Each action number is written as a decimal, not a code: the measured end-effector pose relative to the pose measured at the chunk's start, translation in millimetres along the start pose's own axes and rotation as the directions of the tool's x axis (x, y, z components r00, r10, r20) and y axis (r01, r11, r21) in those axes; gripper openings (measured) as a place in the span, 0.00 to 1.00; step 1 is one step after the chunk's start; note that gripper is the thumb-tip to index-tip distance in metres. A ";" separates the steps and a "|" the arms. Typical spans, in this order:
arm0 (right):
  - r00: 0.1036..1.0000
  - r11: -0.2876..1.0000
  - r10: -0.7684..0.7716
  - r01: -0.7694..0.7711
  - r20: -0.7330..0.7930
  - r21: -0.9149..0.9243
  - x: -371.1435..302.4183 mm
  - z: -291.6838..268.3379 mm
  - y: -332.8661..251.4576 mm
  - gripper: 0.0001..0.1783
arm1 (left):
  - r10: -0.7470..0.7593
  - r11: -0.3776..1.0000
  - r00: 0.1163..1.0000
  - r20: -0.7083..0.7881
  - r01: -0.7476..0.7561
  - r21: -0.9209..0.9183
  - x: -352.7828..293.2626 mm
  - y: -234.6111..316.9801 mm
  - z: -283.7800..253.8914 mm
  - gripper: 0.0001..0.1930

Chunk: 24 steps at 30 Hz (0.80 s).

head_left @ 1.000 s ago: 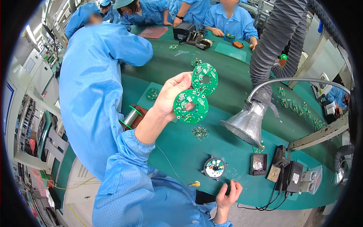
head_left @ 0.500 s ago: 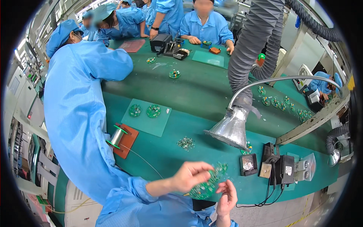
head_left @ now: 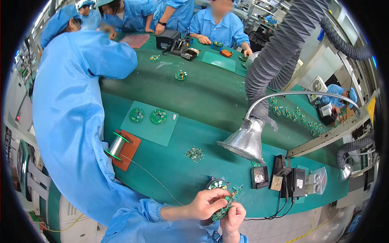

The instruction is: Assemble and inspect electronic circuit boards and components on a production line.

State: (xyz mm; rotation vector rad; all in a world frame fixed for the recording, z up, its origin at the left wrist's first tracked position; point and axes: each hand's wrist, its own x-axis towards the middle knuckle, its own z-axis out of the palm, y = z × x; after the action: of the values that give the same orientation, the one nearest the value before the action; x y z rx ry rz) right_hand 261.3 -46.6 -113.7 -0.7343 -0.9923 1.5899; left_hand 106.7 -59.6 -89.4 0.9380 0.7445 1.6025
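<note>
Near the front edge of the green bench, my left hand pinches a green circuit board between thumb and fingers. The board is tilted, almost edge-on. My right hand closes on the board's lower right edge, its fingertips partly hidden. Just beyond them, a round board with white and dark components sits in what looks like a dark round holder. A small heap of tiny components lies farther off on the bench.
At left, a solder wire spool stands on a brown base; its wire trails toward my left arm. Two ring-shaped boards lie on a green mat. A metal fume hood overhangs the right side, near a soldering station. Co-workers sit left and opposite.
My right hand has come in from beside the board and now grips it. The board has turned more edge-on. The view has shifted slightly, and the round board beyond my hands now shows.
</note>
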 end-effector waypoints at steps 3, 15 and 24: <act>1.000 0.997 0.013 -0.013 -0.001 -0.081 2.8 3.3 -5.0 0.17 | 0.018 1.000 1.000 -0.017 -0.019 -0.019 -0.8 3.9 -2.8 0.12; 0.990 0.962 0.096 -0.064 0.108 -0.264 8.5 2.1 -4.6 0.24 | -0.072 0.941 0.997 0.027 0.077 -0.328 -5.8 5.6 -24.1 0.13; 0.965 0.981 0.182 -0.165 0.188 -0.101 11.3 14.5 -19.1 0.18 | -0.142 0.925 0.986 0.087 0.164 -0.344 -14.3 2.6 -23.0 0.14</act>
State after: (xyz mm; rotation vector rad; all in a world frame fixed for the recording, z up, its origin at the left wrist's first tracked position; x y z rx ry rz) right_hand 254.9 -37.4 -89.7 -0.7493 -1.1706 1.8089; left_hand 87.0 -73.9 -101.3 0.6488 0.4565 1.4982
